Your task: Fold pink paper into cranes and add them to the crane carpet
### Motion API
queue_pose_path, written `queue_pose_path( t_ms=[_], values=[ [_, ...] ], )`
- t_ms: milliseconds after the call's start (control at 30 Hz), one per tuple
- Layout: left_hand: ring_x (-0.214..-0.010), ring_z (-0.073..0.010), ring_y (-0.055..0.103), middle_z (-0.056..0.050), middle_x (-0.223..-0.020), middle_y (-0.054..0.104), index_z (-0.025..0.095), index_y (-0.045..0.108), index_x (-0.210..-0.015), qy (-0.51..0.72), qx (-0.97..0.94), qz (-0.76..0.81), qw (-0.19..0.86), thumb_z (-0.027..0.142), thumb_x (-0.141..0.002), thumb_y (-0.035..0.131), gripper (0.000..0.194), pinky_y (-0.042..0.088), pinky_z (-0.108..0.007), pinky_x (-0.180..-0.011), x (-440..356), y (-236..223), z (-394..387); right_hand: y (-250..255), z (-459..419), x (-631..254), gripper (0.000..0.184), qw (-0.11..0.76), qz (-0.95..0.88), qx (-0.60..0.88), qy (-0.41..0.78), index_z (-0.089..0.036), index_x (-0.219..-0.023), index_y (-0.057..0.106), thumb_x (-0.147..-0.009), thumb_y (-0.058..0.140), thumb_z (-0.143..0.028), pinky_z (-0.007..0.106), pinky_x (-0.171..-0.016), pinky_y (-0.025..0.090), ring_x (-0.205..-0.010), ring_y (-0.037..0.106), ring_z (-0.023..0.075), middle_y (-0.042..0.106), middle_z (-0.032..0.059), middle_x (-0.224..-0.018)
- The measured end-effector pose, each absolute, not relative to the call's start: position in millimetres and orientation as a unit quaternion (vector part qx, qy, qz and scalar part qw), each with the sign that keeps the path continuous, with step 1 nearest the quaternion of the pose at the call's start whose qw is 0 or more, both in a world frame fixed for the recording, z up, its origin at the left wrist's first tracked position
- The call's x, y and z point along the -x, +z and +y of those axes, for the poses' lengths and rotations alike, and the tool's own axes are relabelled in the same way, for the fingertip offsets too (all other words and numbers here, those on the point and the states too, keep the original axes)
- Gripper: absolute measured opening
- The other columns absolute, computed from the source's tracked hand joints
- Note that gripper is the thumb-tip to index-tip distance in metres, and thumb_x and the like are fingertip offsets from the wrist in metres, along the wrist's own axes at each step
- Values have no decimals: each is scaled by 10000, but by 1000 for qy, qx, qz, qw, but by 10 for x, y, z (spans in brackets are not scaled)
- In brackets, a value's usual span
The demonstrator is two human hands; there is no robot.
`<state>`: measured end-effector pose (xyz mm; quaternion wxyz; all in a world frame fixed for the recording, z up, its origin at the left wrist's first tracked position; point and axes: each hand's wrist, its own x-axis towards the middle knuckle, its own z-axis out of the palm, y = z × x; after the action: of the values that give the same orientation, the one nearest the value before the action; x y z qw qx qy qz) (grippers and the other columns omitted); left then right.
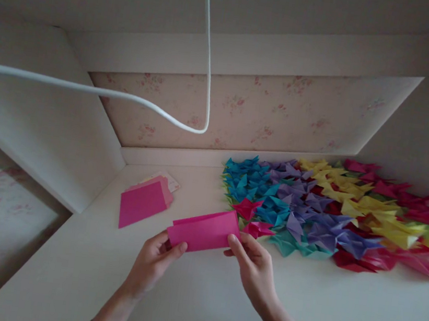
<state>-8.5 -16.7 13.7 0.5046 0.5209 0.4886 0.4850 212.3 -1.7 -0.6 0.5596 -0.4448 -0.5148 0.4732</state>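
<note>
- At six o'clock, just above the bench [196, 300], a folded pink sheet [203, 232] was held up between two bare hands.
- The left hand [152, 260] gripped its lower left corner, thumb in front and fingers behind; the right hand [255, 271] pinched the right end. I supposed that holding both ends kept the layers steady, since the rear one peeped above the front.
- At eight o'clock lay a stack of pink sheets [143, 205], fanned a little, perhaps set apart to stay flat and within the left hand's reach.
- From three to five o'clock, pointed paper figures [311, 202] crowded together in blue, purple, yellow and red, seemingly grouped by colour. Two pink ones [248, 208] sat just beyond the right hand.
- The bench was smooth and pale, tucked into a dim recess backed by a floral panel [260, 111].
- A white cable [139, 99] dropped from twelve o'clock, bent near the middle and ran towards ten.
</note>
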Motion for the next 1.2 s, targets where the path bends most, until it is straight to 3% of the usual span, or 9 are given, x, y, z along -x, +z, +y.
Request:
queue_pose_path(
  t_ms=[167, 300, 467, 633, 733, 767, 867, 933, 1200],
  values=[
    [-943, -242, 702, -107, -1122, 721, 214, 395, -1438, 511, -477, 491, 520, 348, -777, 764, 769, 548, -309, -806, -35, 41, -133, -154, 46, -1906, 317, 640, -416, 420, 492, -214, -1068, 618, -847, 679, -433, 289, -651, 575, -744, 642, 182, 686, 35, -886],
    [-908, -249, 690, -77, -1062, 738, 203, 684, -1141, 438, -560, 522, 471, 396, -807, 716, 387, 538, -269, -748, -5, 0, -107, -240, 43, -1885, 307, 643, -427, 442, 458, -233, -1101, 603, -863, 663, -418, 273, -735, 560, -848, 646, 182, 680, 55, -1010],
    [-783, -215, 649, -54, -862, 720, 209, 715, -932, 400, -627, 526, 413, 393, -858, 653, 207, 494, -252, -675, -74, 11, -181, -287, -5, -1917, 278, 629, -461, 456, 429, -235, -1081, 615, -879, 638, -425, 251, -714, 534, -801, 627, 170, 675, 57, -1010],
    [-604, -154, 564, -25, -656, 613, 200, 616, -661, 343, -705, 521, 337, 388, -966, 477, 384, 432, -230, -554, -139, -46, -230, -378, -17, -1892, 317, 606, -458, 463, 456, -228, -1085, 597, -855, 661, -437, 228, -594, 507, -704, 603, 166, 669, 44, -882],
    [-857, -189, 665, -72, -928, 711, 211, 686, -954, 286, -759, 560, 168, 302, -996, 413, 291, 514, -247, -765, 148, -76, -70, -397, -13, -1897, 340, 594, -449, 451, 493, -229, -1092, 576, -859, 643, -466, 228, -527, 487, -635, 585, 166, 636, 17, -784],
    [-1008, -215, 652, -84, -1087, 701, 225, 668, -1102, 226, -783, 575, 66, 307, -976, 455, 260, 500, -291, -898, 308, -77, 19, -396, -11, -1906, 342, 588, -451, 451, 499, -230, -1093, 575, -860, 641, -470, 229, -523, 485, -631, 583, 167, 628, 12, -772],
    [-1257, -340, 515, -155, -1357, 574, 198, 629, -1253, 171, -774, 609, 2, 245, -901, 555, 363, 368, -491, -1083, 869, -54, 326, -385, -10, -1941, 331, 565, -473, 460, 495, -228, -1083, 590, -858, 646, -463, 236, -568, 497, -682, 593, 173, 637, 22, -836],
    [-1285, -377, 493, -183, -1384, 558, 172, 655, -1235, 130, -775, 619, -13, 242, -872, 579, 378, 354, -529, -1089, 1200, -33, 515, -384, -16, -1953, 318, 551, -487, 461, 497, -223, -1066, 597, -866, 632, -468, 237, -577, 494, -694, 589, 174, 634, 26, -858],
    [-1237, -306, 577, -127, -1348, 627, 205, 626, -1280, 5, -788, 615, -25, 402, -947, 458, 423, 463, -426, -1019, 1576, -94, 864, -406, -44, -1949, 283, 510, -543, 450, 493, -224, -1102, 590, -920, 569, -440, 228, -678, 497, -802, 595, 176, 633, 41, -979]
  ],
)
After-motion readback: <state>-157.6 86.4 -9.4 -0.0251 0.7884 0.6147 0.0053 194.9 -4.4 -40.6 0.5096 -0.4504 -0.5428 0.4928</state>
